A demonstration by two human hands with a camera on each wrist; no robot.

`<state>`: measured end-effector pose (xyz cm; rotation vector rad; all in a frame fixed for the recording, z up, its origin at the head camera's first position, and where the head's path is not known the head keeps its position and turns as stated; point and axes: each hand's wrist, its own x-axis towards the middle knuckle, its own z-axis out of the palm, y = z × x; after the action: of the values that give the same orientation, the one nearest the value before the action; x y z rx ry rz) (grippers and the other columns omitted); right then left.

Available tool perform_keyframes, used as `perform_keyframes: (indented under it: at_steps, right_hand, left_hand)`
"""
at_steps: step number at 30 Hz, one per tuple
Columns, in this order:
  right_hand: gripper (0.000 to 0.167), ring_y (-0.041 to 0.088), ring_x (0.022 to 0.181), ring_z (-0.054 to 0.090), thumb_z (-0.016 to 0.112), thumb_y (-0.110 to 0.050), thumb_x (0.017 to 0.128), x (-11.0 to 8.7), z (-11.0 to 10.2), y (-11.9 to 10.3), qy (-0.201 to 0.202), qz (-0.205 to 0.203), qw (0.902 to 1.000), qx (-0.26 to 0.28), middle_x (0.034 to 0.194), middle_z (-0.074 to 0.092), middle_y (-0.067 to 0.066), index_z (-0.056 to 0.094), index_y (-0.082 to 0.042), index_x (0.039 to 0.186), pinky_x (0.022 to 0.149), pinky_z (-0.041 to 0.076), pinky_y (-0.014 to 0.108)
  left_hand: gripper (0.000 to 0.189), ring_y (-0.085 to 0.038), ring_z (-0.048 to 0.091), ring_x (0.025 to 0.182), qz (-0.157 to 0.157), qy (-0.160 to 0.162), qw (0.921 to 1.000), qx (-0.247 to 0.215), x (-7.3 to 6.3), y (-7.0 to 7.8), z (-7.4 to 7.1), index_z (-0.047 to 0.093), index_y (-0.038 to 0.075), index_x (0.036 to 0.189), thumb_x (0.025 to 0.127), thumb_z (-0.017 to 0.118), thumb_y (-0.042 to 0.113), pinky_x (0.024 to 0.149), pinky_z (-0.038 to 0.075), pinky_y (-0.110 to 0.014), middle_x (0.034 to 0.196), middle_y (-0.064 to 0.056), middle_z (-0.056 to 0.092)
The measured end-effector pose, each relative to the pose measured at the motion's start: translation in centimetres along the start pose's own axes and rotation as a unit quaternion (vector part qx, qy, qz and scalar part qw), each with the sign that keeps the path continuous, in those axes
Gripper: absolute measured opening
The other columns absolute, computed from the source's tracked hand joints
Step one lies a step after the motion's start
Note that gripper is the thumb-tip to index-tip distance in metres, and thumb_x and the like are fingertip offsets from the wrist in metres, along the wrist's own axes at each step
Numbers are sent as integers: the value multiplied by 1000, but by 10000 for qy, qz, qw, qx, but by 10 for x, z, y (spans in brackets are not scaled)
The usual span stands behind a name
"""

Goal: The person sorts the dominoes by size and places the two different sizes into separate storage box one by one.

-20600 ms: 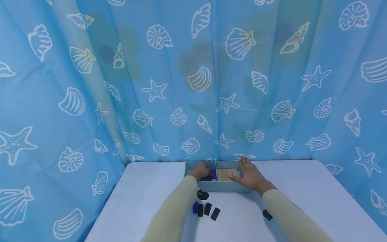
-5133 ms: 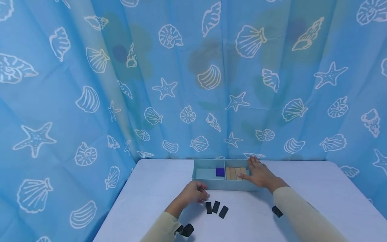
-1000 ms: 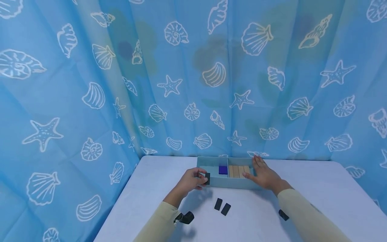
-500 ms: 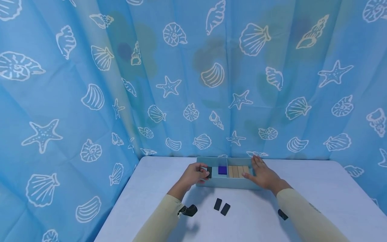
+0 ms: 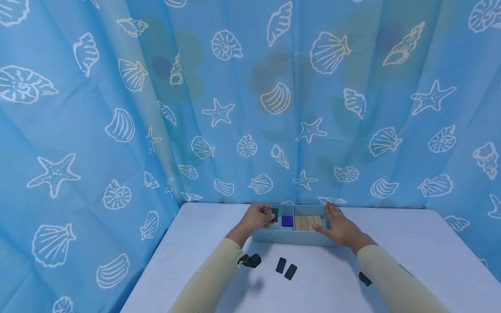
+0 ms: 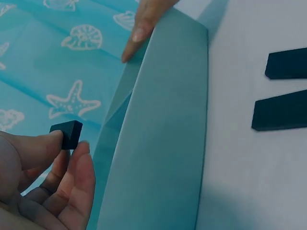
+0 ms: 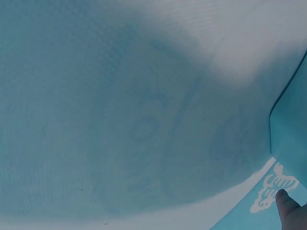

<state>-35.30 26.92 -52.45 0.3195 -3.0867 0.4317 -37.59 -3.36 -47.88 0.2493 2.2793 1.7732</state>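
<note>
My left hand [image 5: 258,217] pinches a small black rectangular block [image 5: 275,214] between thumb and fingers, above the left compartment of a pale blue box [image 5: 293,237]. In the left wrist view the black block [image 6: 69,135] is held at the fingertips, beside the box wall. A purple block [image 5: 287,221] lies in that compartment, against the divider. Several light wooden blocks [image 5: 304,223] stand side by side in the right compartment. My right hand [image 5: 339,225] rests at the box's right end, fingers straight, thumb reaching over the wooden blocks.
Two black blocks [image 5: 281,265] lie on the white table [image 5: 313,287] in front of the box. Behind the table hangs a blue curtain [image 5: 250,108] with white shell prints. A dark wrist camera [image 5: 250,261] sits under the left sleeve.
Over the last second my left hand has carried the black block from the box's front wall to over the left compartment. Earlier, a purple block and three black ones lay on the table.
</note>
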Motion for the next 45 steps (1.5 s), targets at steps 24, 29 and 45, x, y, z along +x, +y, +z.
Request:
perform_keyframes:
  at_steps: [24,29,45]
  right_hand:
    - [102,44,144,4,43,-68,92,1,-6,-2,-68,-46,9999,67,158,6,27,12,10,150,113,15,58]
    - [102,44,144,6,43,-69,91,0,-2,0,-32,-97,9999,64,158,8,27,14,10,150,112,16,58]
    - [100,44,144,7,43,-67,93,-3,-2,2,24,-93,10000,11,157,9,28,15,10,150,113,17,57]
  left_hand:
    - [28,-24,69,83,-410,246,9985,274,27,-5,15,58,-3,121,92,60,-1,73,57,-37,96,-12,64]
    - [32,-23,68,82,-682,187,9965,444,31,-8,23,58,-8,124,92,58,-4,72,58,-35,94,-12,66]
    - [31,-35,59,111,-878,446,9812,1660,41,-11,31,62,-6,120,89,57,-8,94,48,-49,116,-18,63]
